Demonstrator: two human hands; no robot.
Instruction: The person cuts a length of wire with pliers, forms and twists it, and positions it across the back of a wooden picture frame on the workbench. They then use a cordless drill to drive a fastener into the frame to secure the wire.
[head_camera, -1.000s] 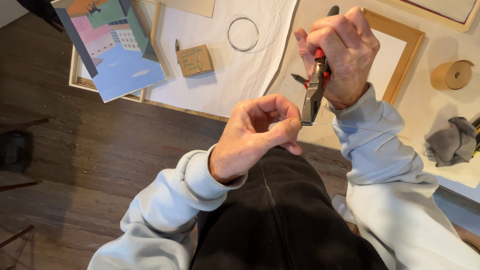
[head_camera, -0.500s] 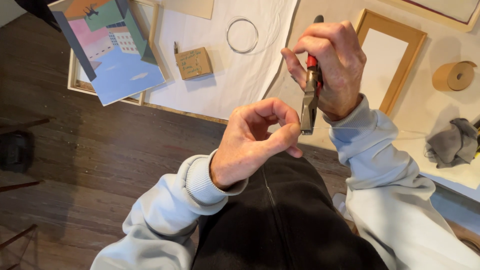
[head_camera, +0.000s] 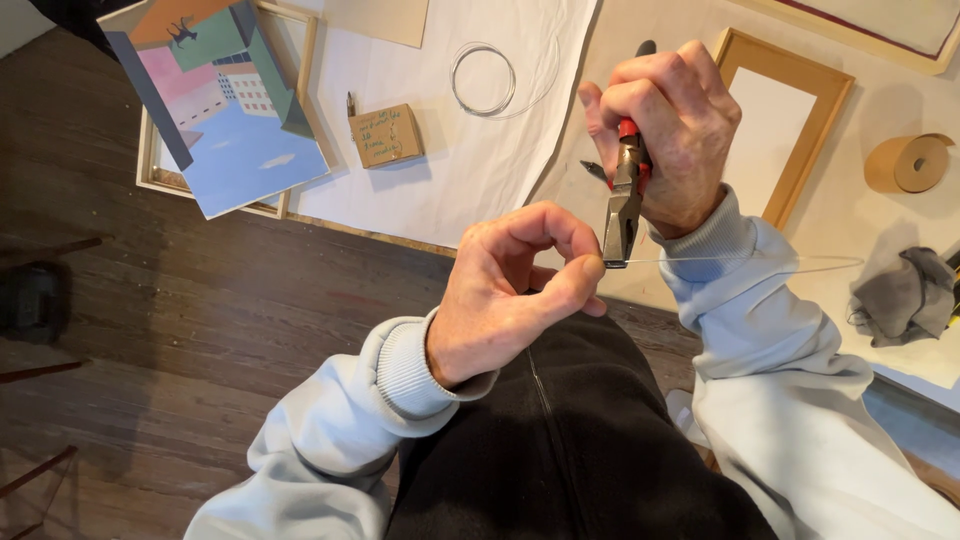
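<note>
The right hand (head_camera: 668, 140) is clamped on red-handled pliers (head_camera: 624, 205), whose tip bites a thin wire (head_camera: 740, 261); the left hand (head_camera: 510, 285) pinches the wire's end just beside the tip.

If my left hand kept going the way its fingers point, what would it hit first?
Most likely the pliers: the left hand pinches the thin wire right at their tip, held by the right hand. Depth is hard to judge.

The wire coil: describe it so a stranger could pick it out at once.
Start at the white sheet spread on the floor. The wire coil lies near its top, up and right of the small cardboard box. It is the only thin, silvery ring there.
</note>
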